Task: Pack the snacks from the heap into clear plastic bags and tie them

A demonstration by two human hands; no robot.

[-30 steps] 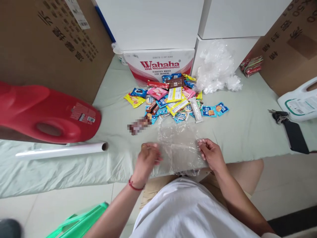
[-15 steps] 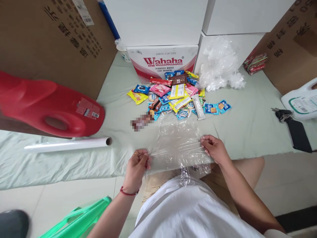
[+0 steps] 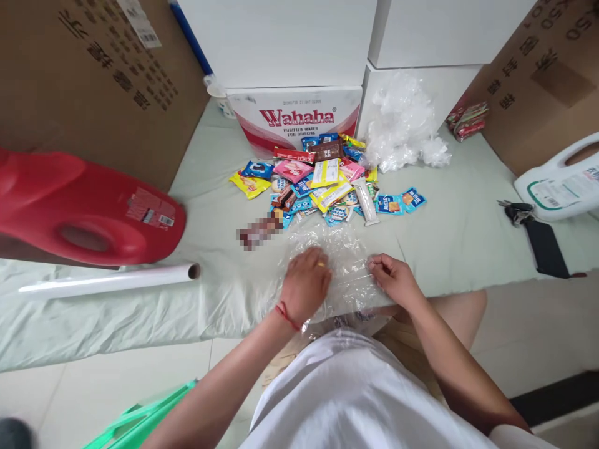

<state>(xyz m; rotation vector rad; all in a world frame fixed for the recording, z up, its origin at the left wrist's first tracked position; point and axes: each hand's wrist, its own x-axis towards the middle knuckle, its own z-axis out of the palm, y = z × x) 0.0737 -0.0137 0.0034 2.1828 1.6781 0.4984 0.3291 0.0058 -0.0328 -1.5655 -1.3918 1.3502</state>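
Note:
A crinkled sheet of clear plastic film (image 3: 349, 268) lies at the front edge of the cloth-covered surface, part of it hanging toward my lap. My right hand (image 3: 390, 277) pinches its right side between thumb and fingers. Over the left part of the film is my left hand (image 3: 306, 277), back up and fingers curled down, closed on the film; the fingertips are mostly hidden. Just beyond the film lies a pile of small wrapped snacks (image 3: 332, 187), with a brown blurred-out packet (image 3: 257, 232) at its left.
A white film roll (image 3: 107, 279) and a red jug (image 3: 93, 212) are at left. Behind the snacks stands a Wahaha carton (image 3: 299, 118), beside heaped clear plastic (image 3: 402, 125). At right are keys (image 3: 517, 212), a black phone-like object (image 3: 546, 246) and a white jug (image 3: 556, 181).
My left hand has moved right and forward from the film's left edge to over the film. My right hand keeps its pinch. The film is less stretched, and the view has shifted slightly.

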